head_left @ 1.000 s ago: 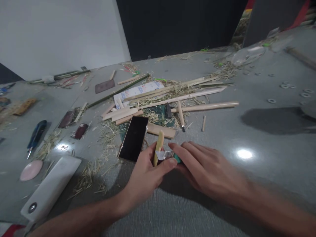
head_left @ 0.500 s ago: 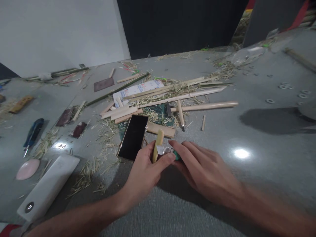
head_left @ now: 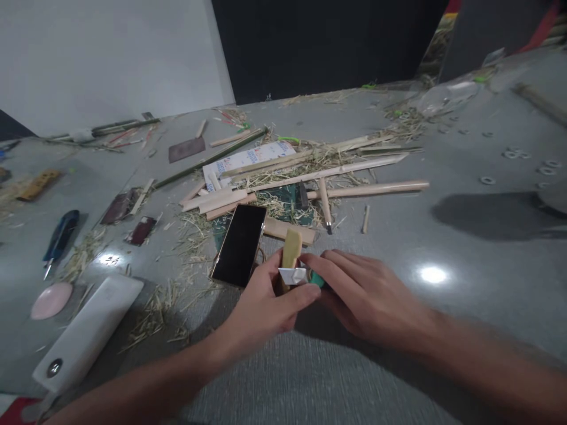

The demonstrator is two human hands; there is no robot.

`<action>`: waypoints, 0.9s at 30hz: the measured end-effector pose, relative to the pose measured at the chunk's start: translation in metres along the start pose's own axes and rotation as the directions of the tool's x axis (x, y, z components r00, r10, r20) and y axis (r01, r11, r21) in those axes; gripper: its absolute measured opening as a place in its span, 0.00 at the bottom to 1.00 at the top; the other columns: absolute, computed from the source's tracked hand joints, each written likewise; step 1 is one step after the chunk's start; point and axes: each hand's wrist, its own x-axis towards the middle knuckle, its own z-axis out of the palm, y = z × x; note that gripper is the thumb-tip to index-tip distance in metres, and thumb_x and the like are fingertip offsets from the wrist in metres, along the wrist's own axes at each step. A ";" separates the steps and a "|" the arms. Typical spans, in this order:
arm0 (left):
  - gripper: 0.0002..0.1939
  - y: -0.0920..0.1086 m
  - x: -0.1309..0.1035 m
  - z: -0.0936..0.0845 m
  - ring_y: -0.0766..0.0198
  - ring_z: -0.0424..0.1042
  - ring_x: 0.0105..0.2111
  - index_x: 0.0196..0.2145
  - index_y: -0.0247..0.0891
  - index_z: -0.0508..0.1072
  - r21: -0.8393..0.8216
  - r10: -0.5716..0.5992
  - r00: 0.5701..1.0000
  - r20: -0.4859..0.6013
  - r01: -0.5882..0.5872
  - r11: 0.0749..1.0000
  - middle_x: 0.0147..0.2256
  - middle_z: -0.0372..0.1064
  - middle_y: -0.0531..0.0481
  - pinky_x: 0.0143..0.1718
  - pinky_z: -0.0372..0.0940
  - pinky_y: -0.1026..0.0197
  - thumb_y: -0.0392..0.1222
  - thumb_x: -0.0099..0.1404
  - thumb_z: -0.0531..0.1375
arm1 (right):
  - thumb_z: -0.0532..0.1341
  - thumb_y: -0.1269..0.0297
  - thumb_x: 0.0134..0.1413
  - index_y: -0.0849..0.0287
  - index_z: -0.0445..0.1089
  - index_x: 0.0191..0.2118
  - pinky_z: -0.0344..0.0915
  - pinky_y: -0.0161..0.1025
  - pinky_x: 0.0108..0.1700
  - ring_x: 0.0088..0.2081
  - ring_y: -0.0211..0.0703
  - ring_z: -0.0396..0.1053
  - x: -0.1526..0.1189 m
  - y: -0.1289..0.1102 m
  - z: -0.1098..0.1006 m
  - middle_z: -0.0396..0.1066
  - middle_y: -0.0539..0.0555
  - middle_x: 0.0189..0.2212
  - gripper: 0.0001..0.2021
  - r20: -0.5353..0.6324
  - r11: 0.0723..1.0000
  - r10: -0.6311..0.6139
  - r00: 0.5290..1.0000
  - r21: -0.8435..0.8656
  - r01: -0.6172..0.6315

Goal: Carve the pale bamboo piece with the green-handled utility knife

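Overall, the grey table (head_left: 465,248) carries the work, with most material heaped toward its far middle. Long bamboo strips (head_left: 336,171) lie crossed over loose shavings (head_left: 190,236) and a printed white card (head_left: 252,159); its lettering is too small to read. A white power bank (head_left: 84,336) sits at the near left corner, a blue-handled knife (head_left: 59,236) beyond it along the left edge. A dark phone (head_left: 239,245) lies face up near the table's near middle, just left of the hands.

The left hand (head_left: 261,307) is closed around a short bamboo piece (head_left: 291,251), held upright just above the near middle of the table. The right hand (head_left: 372,295) has its fingers drawn narrow, pinching a small green tool (head_left: 316,278) with a pale blade or tape (head_left: 293,275) against the piece.

Judged from the pile, many strips are already split; the held piece appears mid-trim, its upper end intact. No brand is legible.
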 end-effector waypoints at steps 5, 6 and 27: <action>0.23 -0.006 0.001 0.000 0.77 0.46 0.12 0.45 0.41 0.63 0.023 -0.002 0.999 -0.040 0.003 1.000 0.17 0.49 0.68 0.12 0.48 0.74 0.57 0.65 0.68 | 0.52 0.63 0.74 0.65 0.64 0.55 0.66 0.41 0.32 0.35 0.46 0.73 -0.002 0.004 -0.002 0.76 0.59 0.38 0.13 -0.007 1.000 0.011 1.000 -0.029 -0.011; 0.24 -0.007 0.002 0.000 0.77 0.45 0.12 0.45 0.41 0.63 0.020 -0.011 0.999 -0.053 0.012 1.000 0.17 0.49 0.68 0.12 0.47 0.74 0.57 0.64 0.68 | 0.52 0.63 0.74 0.65 0.64 0.56 0.66 0.41 0.32 0.35 0.46 0.74 -0.002 0.004 -0.001 0.76 0.59 0.38 0.13 0.001 1.000 0.012 1.000 -0.026 -0.012; 0.30 0.019 -0.003 -0.027 0.76 0.48 0.18 0.48 0.41 0.62 0.246 -0.246 0.884 0.398 0.155 0.957 0.29 0.54 0.59 0.13 0.48 0.74 0.70 0.66 0.59 | 0.60 0.51 0.66 0.58 0.59 0.61 0.63 0.38 0.30 0.31 0.45 0.76 -0.011 0.020 -0.006 0.80 0.55 0.37 0.24 -0.046 0.984 0.177 0.983 -0.004 -0.177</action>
